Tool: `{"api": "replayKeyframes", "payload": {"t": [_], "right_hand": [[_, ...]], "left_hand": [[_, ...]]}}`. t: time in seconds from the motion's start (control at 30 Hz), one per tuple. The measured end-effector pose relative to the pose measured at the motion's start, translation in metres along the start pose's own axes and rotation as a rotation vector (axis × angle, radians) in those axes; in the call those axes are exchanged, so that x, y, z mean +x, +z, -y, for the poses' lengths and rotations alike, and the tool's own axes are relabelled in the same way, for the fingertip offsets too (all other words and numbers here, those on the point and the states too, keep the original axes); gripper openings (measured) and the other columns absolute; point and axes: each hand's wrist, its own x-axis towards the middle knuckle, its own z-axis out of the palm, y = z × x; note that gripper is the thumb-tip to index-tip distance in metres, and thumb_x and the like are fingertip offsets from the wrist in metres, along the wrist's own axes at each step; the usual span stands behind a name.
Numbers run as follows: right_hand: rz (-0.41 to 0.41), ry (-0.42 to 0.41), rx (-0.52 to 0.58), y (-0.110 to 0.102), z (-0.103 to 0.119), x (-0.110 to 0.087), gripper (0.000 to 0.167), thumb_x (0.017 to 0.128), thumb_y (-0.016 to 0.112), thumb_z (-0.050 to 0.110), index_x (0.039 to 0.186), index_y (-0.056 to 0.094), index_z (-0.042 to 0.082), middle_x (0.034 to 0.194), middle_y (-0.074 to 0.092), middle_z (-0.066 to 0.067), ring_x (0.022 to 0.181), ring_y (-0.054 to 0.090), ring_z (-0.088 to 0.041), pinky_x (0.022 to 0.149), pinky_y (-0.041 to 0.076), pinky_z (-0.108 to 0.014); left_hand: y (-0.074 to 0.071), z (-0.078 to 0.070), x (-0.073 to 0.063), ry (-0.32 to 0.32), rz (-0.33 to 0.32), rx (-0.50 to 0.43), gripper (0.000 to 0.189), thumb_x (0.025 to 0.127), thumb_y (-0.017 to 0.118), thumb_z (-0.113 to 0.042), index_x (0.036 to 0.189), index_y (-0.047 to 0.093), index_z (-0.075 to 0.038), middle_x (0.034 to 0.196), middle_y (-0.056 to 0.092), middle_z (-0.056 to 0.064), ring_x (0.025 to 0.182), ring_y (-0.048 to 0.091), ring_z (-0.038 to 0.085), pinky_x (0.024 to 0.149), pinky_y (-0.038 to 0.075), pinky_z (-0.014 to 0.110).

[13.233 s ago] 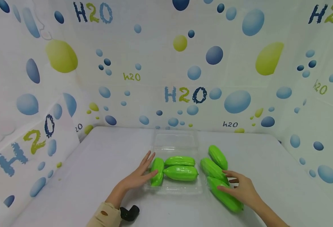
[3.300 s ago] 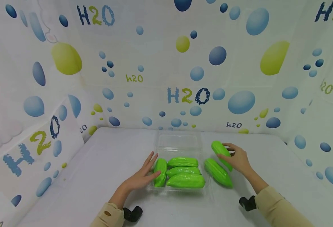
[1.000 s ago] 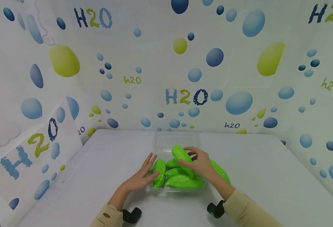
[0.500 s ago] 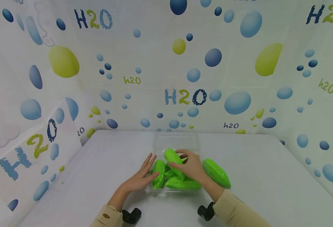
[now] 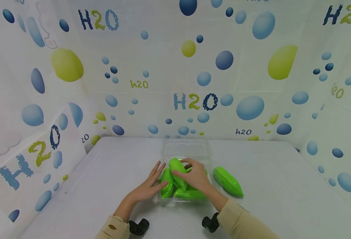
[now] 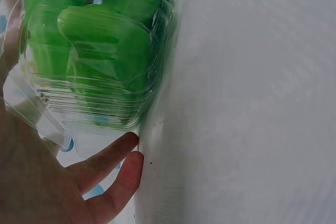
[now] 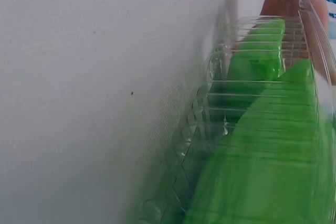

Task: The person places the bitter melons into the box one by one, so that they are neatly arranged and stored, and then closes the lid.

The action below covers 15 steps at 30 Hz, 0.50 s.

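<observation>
My right hand point(image 5: 197, 176) holds a glossy green cucumber point(image 5: 175, 164) between thumb and fingers, tilted over the clear plastic clamshell box point(image 5: 178, 200). Its upper end leans close to the cucumber point(image 5: 166, 174) standing lengthwise along the box's left side. Under the right hand, more green cucumbers point(image 5: 190, 194) lie crosswise, partly hidden. My left hand point(image 5: 147, 186) rests at the box's left side, fingers spread, thumb over the rim by the left cucumber. In the left wrist view, two fingertips point(image 6: 134, 163) touch the table beside the box's ribbed wall point(image 6: 84, 85).
One loose cucumber point(image 5: 227, 182) lies on the white table point(image 5: 118, 166) to the right of the box. The box's clear lid point(image 5: 185, 149) lies folded back behind it. Patterned curtains point(image 5: 163, 66) enclose the back and sides. Black wrist cameras point(image 5: 139, 227) hang under both sleeves.
Since the earlier frames, my right hand has picked a cucumber off the table, carried it left over the box and lowered it towards the left-side cucumber. My left hand has stayed put.
</observation>
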Motion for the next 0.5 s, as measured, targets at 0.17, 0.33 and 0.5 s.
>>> {"api": "replayKeyframes", "payload": {"t": [0.17, 0.33, 0.5], "right_hand": [[0.026, 0.013, 0.020, 0.0004, 0.0027, -0.0024, 0.053, 0.075, 0.072, 0.042, 0.113, 0.063, 0.006, 0.096, 0.064, -0.011, 0.082, 0.062, -0.022, 0.056, 0.049, -0.025], [0.048, -0.012, 0.032, -0.0005, 0.0047, -0.0046, 0.050, 0.078, 0.071, 0.041, 0.111, 0.064, 0.004, 0.095, 0.065, -0.012, 0.084, 0.062, -0.024, 0.056, 0.050, -0.026], [0.065, -0.031, 0.038, -0.0006, 0.0055, -0.0053, 0.048, 0.078, 0.070, 0.041, 0.109, 0.065, 0.004, 0.096, 0.065, -0.011, 0.085, 0.063, -0.024, 0.059, 0.051, -0.026]], "left_hand": [[-0.0005, 0.0003, 0.0005, 0.007, 0.008, -0.004, 0.069, 0.095, 0.047, -0.035, 0.148, 0.006, -0.020, 0.152, -0.013, 0.008, 0.137, -0.001, 0.036, 0.098, 0.019, 0.065], [-0.0003, 0.0000, 0.0006, 0.009, 0.011, 0.000, 0.068, 0.096, 0.047, -0.034, 0.148, 0.007, -0.018, 0.152, -0.013, 0.009, 0.137, 0.001, 0.037, 0.098, 0.019, 0.065], [-0.0008, -0.0050, -0.0010, 0.011, 0.003, -0.003, 0.066, 0.096, 0.047, -0.029, 0.148, 0.008, -0.016, 0.151, -0.012, 0.012, 0.136, 0.002, 0.039, 0.097, 0.020, 0.065]]}}
